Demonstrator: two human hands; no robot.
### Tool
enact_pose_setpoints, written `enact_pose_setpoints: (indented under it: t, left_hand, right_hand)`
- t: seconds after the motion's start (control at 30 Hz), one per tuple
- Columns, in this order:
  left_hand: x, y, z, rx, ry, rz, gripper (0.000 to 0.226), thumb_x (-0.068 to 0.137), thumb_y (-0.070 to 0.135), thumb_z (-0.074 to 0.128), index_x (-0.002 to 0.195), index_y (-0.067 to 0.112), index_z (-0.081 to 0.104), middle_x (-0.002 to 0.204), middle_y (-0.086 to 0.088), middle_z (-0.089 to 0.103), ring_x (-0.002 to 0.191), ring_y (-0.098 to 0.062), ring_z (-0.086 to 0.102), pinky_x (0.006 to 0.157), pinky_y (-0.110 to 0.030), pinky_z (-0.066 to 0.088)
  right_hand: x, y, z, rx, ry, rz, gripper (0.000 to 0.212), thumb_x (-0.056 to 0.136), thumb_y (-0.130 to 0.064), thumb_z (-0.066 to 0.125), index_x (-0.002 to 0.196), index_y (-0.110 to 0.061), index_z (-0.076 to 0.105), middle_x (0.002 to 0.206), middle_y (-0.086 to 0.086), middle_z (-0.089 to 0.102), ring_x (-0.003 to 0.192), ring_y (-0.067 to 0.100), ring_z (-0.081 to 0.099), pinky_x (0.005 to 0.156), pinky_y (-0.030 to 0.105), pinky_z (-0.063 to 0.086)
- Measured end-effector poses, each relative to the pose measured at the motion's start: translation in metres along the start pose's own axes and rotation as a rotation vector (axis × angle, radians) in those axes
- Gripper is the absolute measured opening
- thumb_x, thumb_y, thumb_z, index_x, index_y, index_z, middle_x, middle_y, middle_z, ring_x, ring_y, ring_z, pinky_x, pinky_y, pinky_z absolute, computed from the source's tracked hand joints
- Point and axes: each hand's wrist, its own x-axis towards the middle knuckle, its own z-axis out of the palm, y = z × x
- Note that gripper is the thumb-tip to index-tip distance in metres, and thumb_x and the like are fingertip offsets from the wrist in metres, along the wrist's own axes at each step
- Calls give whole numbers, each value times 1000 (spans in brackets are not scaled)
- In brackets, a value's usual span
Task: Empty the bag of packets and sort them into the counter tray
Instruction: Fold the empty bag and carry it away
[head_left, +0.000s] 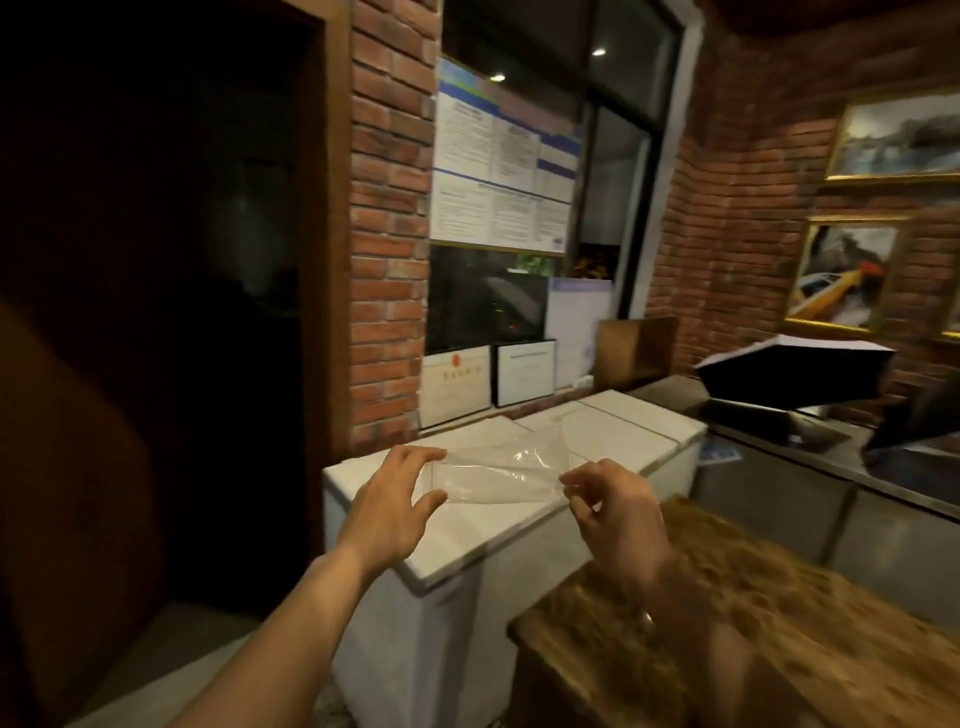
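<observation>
- One clear plastic bag (501, 475) is held in the air between two bare hands, above the lid of a white chest freezer (467, 530). The bag looks flat, and no packets show inside it.
- The left hand (397, 501) is at the bag's left edge. Its fingers are spread, with the thumb below and the other fingers above; the corner sits between them, but I cannot tell whether they are pinching it or just touching.
- The right hand (615, 506) is at the bag's right edge, fingers curled in, thumb and forefinger closed on the plastic.
- Two white freezers stand side by side against the wall; the second freezer (634, 421) is further back on the right.
- One wooden bench (737, 613) fills the lower right, just beside the near freezer; it is blurred.
- Two framed certificates (485, 382) lean against the wall behind the freezers.
- One notice board (504, 161) with printed sheets hangs on the window above.
- Two gold-framed paintings (852, 275) hang on the brick wall to the right.
- One open black box (795, 376) sits on the steel counter (831, 467) below them.
</observation>
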Motion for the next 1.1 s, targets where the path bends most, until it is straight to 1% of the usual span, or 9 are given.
enact_pose_setpoints:
  t: [0.13,0.23,0.33,0.53,0.63,0.77,0.87,1.0,1.1]
  left_hand:
    - [-22,-34,-42,71,93,-155,48,95,32,64,140,32,49,142,10,46,123,-15,55,105,-35,49]
    - [-46,-62,-78,110,153,-229,48,94,31,65,139,32,48,141,10,47,124,-14,53,106,-38,48]
    - [-66,-77,-100,138,175,-292,49,94,30,65,140,33,47,142,12,46,127,-13,52,106,-41,48]
    - [-102,-84,-131,264,305,-434,48,95,30,65,140,31,47,141,11,48,126,-13,53,103,-38,49]
    - [-110,-79,-134,304,358,-485,49,95,30,64,141,31,46,142,11,48,127,-12,52,105,-39,49]
    - [-111,-72,-129,355,418,-545,52,95,28,64,143,33,44,145,11,46,131,-11,49,108,-38,47]
    - [-111,-68,-118,372,428,-557,52,96,27,63,143,33,43,145,11,47,130,-10,50,107,-39,48]
    - [-113,-72,-107,365,419,-572,47,97,24,60,140,34,43,145,11,46,128,-11,52,103,-36,50]
    - [-113,-79,-104,365,416,-565,43,98,23,59,136,35,45,147,10,45,128,-12,52,101,-35,51]
  right_hand:
    - [17,-45,49,74,-65,-76,20,87,-11,74,103,-24,78,94,-9,70,80,9,66,79,35,61]
    - [25,-77,90,154,-117,-162,20,85,-11,76,99,-25,78,90,-9,69,75,9,65,75,37,59]
    - [30,-100,117,243,-150,-221,16,86,-12,76,96,-24,79,88,-11,69,71,7,65,70,35,59]
    - [40,-136,163,377,-275,-395,18,87,-13,76,93,-30,75,87,-13,66,74,7,63,67,31,59]
    - [44,-144,172,423,-334,-439,17,89,-12,73,95,-28,76,89,-12,65,77,8,63,68,28,58]
    - [51,-142,182,463,-382,-484,18,91,-15,72,100,-29,76,91,-13,65,81,5,62,69,16,50]
    - [54,-137,187,477,-397,-487,19,90,-14,72,102,-28,75,95,-12,66,84,5,62,72,14,50]
    - [50,-132,193,472,-409,-470,20,90,-14,73,104,-28,75,99,-11,67,87,7,63,76,17,53]
    - [48,-130,196,468,-420,-460,20,90,-14,73,104,-28,76,99,-11,67,88,6,62,74,13,49]
